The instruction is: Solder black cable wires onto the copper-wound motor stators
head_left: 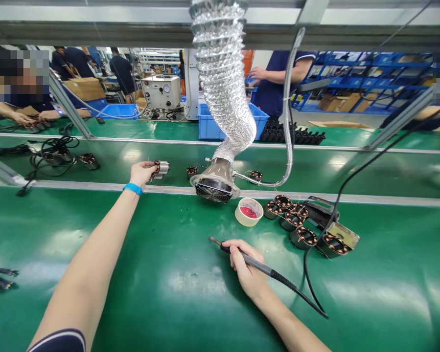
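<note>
My left hand (142, 174) reaches out over the belt beyond the near rail, its fingers closed around a motor stator (162, 168) with a silvery body and copper windings. A blue band circles that wrist. Low over the green mat, my right hand (249, 266) grips a soldering iron (258, 264) like a pen, its tip pointing left and touching no part. The iron's black cord loops away to the right. Beyond the right hand lie a roll of cream tape (249, 212) and several stators (292, 219) with copper windings facing up.
A fume-extraction hood (216, 183) hangs from a silver duct (223, 83) at centre. Two stators (192, 171) sit near it on the belt. Bundled black cables (54, 151) lie left; a soldering stand (342, 234) stands right. Co-workers (278, 78) are across the line, near a blue bin (208, 122).
</note>
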Demonstrator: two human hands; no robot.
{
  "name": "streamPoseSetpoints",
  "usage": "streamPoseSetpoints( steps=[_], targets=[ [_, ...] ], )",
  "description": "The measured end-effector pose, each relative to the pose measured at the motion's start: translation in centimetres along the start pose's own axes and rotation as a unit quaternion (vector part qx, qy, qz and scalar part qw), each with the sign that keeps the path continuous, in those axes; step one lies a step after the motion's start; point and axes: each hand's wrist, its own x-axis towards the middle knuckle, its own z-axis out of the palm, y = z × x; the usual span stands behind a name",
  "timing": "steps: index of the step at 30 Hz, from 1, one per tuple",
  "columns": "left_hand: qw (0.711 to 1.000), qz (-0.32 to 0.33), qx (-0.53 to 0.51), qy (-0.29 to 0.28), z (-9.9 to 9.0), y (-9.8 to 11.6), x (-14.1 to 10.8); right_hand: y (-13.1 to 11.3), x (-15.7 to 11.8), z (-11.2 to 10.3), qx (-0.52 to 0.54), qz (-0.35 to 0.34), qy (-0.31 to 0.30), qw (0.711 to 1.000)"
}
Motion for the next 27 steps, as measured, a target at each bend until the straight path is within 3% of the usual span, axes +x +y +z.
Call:
streamPoseSetpoints(
  steps=[7, 13, 18, 27],
  targets=[
    [0.999, 0.018, -0.016, 0.027, -3.5, -3.2, -2.9, -1.5, 4.0, 4.2, 0.040, 0.003, -0.095, 0.995],
    [0.997, 0.006, -0.070, 0.031, -3.7, -4.9, -2.7, 0.4, 7.1, 8.2, 0.067, -0.007, -0.067, 0.995],
    [0.995, 0.002, -0.093, 0.034, -3.1, -6.1, -2.7, 1.3, 7.2, 9.0, 0.062, -0.007, -0.032, 0.998],
    [0.996, 0.013, -0.073, 0.052, -2.6, -6.9, -2.9, 1.2, 6.7, 8.8, 0.059, -0.007, -0.038, 0.998]
  ],
)
